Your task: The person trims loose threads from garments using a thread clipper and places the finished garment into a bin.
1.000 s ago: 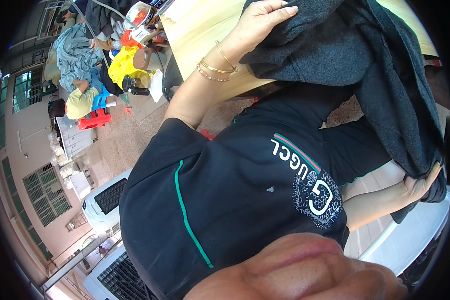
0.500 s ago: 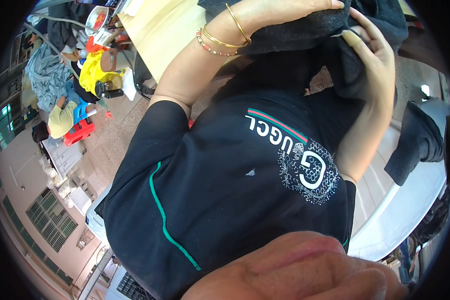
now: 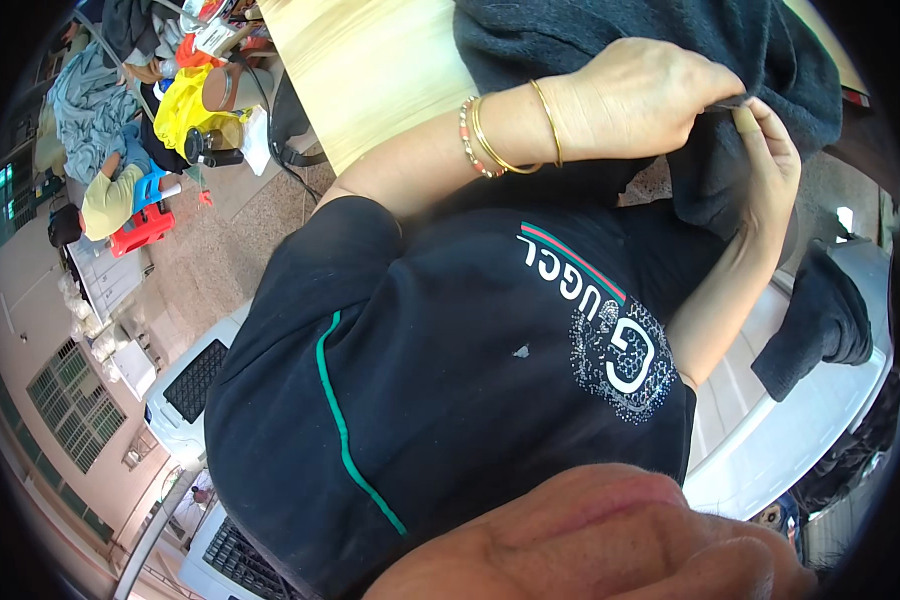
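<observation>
A dark grey knit cloth, apparently a garment, is bunched at the upper right, over the table's edge and hanging down. My left hand, below gold bangles and a beaded bracelet, is closed with its fingertips pinching a thin dark edge or strip of this cloth. Close beside it, my right hand pinches the same strip between thumb and fingers. The fingertips of both hands nearly meet there. Whether the strip is a hem or a separate piece, I cannot tell.
A pale wooden table lies ahead. On my right, another dark cloth hangs over a white curved surface. Off to the left are a yellow bag, a heap of blue-grey cloth, and a person by a red stool.
My left hand has come right and down from the top of the cloth, meeting my right hand at the strip. The right hand has dropped slightly, still pinching. The view has shifted a little.
</observation>
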A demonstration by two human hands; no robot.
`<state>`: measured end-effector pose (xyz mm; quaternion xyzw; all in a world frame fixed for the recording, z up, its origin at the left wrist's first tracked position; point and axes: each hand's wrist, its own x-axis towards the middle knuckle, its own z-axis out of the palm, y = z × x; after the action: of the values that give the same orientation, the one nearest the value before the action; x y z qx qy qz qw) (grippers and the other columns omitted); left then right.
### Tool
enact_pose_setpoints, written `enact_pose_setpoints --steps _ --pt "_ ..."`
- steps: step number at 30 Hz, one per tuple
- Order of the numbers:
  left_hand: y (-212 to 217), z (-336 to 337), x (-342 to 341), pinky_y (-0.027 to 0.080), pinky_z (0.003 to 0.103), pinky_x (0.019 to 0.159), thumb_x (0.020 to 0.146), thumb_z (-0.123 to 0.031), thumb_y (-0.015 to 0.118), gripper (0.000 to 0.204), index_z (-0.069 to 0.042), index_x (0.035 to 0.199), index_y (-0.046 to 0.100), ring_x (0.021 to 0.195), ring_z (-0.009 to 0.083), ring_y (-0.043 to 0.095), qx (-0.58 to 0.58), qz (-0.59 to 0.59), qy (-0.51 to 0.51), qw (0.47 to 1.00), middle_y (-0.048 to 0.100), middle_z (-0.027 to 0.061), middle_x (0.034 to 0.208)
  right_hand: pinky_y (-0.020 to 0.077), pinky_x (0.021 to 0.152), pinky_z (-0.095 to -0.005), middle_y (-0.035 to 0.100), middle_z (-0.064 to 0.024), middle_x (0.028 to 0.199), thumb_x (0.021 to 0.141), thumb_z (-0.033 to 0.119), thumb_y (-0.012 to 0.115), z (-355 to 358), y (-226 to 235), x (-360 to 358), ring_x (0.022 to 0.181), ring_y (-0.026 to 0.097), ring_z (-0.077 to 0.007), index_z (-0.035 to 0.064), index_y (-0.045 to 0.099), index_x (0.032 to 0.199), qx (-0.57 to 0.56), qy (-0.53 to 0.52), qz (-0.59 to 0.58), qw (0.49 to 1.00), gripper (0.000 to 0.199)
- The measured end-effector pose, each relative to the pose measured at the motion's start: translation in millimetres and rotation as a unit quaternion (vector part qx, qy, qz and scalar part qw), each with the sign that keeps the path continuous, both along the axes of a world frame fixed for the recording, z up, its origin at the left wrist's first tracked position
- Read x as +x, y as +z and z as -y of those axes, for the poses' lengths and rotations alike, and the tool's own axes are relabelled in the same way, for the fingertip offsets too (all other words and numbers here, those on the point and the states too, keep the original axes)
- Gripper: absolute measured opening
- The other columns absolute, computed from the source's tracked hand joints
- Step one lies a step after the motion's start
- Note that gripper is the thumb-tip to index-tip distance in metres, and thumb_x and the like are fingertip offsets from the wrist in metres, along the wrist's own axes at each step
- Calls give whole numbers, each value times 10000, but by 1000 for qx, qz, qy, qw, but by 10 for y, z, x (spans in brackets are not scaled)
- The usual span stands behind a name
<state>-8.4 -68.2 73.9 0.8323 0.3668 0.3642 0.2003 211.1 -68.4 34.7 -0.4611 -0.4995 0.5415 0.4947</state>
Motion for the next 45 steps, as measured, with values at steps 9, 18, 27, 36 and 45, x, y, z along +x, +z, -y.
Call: enact_pose_setpoints --steps 9,18,27,36,45 --pt "49 22 -212 546 386 742 813 -98 675 270 -108 1082 690 879 301 678 -30 -48 1 998 701 109 1014 473 930 -242 702 -81 1090 894 46 675 -8 -43 117 1008 645 -133 -27 670 1168 2 -29 -18 999 283" --pt "246 -108 -774 485 321 664 909 -183 655 210 26 920 666 722 229 632 -262 19 7 965 650 143 783 476 925 -239 714 -81 1051 893 42 673 -27 -31 45 989 658 -136 -17 695 1132 19 -66 -5 998 248" --pt "225 -31 -639 498 282 689 845 -123 715 155 0 931 678 783 150 628 -105 82 1 991 670 77 872 468 950 -250 701 -94 1100 905 47 663 -56 -145 170 1033 648 -151 -30 675 1159 -5 -81 -29 996 266" --pt "50 174 -186 504 324 660 758 -162 794 210 -31 844 655 760 246 649 -62 129 -8 990 649 83 804 450 953 -251 646 -115 1165 924 -4 601 256 362 142 1094 598 -148 -68 582 1237 -84 -29 1 996 320" --pt "213 173 146 516 384 683 779 -175 728 181 -38 838 625 792 313 637 -14 167 -23 986 630 115 843 537 709 -326 670 -152 952 735 -127 655 837 1041 -254 813 667 -294 -22 681 990 344 61 528 774 277"
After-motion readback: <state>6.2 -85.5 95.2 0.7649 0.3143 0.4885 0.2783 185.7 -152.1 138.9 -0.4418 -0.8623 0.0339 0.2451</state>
